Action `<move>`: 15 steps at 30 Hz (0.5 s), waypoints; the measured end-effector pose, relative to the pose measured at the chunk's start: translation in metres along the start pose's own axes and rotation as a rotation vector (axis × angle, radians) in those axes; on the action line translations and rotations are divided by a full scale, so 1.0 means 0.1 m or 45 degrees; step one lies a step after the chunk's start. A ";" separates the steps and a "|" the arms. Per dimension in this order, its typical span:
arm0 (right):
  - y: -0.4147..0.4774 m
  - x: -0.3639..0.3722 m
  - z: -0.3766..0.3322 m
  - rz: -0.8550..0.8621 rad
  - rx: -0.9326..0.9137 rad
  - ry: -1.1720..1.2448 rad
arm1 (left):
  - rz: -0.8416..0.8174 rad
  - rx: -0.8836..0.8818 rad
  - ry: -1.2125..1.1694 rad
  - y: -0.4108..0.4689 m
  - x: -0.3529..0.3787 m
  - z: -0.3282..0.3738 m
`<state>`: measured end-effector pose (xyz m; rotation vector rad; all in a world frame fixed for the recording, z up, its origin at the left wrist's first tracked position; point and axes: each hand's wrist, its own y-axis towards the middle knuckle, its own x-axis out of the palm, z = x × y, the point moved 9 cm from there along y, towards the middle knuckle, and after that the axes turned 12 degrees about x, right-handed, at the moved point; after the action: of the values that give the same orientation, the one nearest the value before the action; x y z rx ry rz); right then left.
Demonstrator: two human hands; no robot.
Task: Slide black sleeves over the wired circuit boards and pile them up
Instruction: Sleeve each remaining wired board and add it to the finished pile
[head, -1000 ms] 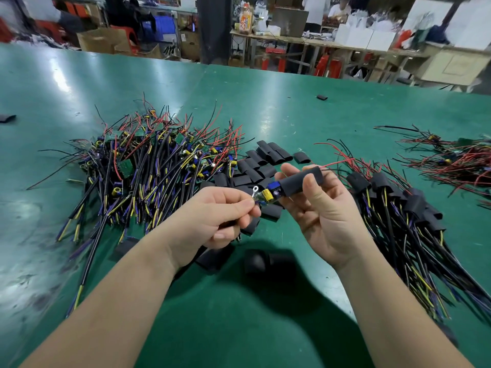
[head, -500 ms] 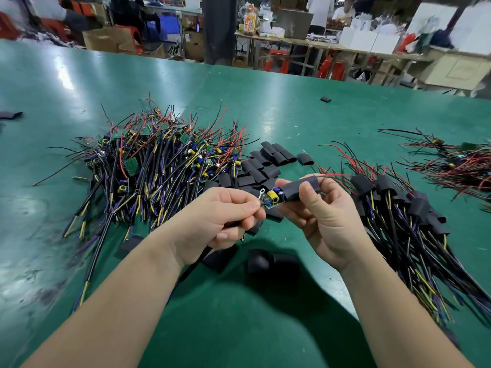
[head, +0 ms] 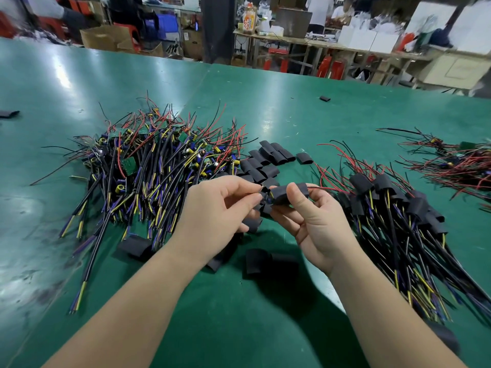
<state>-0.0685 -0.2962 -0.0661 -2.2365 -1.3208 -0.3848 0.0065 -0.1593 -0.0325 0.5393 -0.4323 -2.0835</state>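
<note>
The left grip (head: pixel 220 208) pinches the small wired circuit board's (head: pixel 264 193) exposed end; the right grip (head: pixel 316 221) clasps the black tubular sleeve (head: pixel 289 193) over it, above the green desk (head: pixel 252 322).

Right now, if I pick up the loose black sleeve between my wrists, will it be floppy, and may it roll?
Probably floppy: the loose black sleeve looks thin-walled and lies half-flattened. Likely very light, being an empty tube. Rolling seems unlikely, given that squashed shape.
</note>
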 end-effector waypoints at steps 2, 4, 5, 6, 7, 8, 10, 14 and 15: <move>0.00 0.03 0.02 -0.037 0.005 0.014 | -0.004 0.089 -0.002 0.00 0.01 0.08; 0.00 0.06 0.02 -0.093 0.006 0.083 | -0.014 0.150 0.003 0.00 0.02 0.13; 0.00 0.06 0.01 -0.100 0.006 0.121 | -0.016 0.150 -0.005 0.01 0.03 0.13; 0.00 0.04 0.00 -0.095 0.005 0.156 | -0.017 0.142 -0.011 0.01 0.03 0.13; 0.00 0.02 -0.02 -0.085 0.001 0.190 | -0.018 0.139 -0.012 0.01 0.03 0.12; 0.00 0.00 -0.04 -0.077 -0.005 0.220 | -0.017 0.148 -0.005 0.01 0.03 0.12; 0.00 -0.01 -0.07 -0.074 -0.018 0.233 | -0.016 0.230 0.058 0.01 0.02 0.17; -0.02 0.04 -0.03 -0.058 -0.040 0.091 | -0.049 0.564 0.338 -0.02 0.03 0.38; -0.02 0.04 -0.02 -0.052 -0.046 0.062 | -0.062 0.629 0.404 -0.03 0.05 0.42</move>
<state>-0.0680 -0.2934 -0.0615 -2.2181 -1.3454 -0.4783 -0.0197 -0.1578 0.0005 1.1608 -0.7546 -1.8870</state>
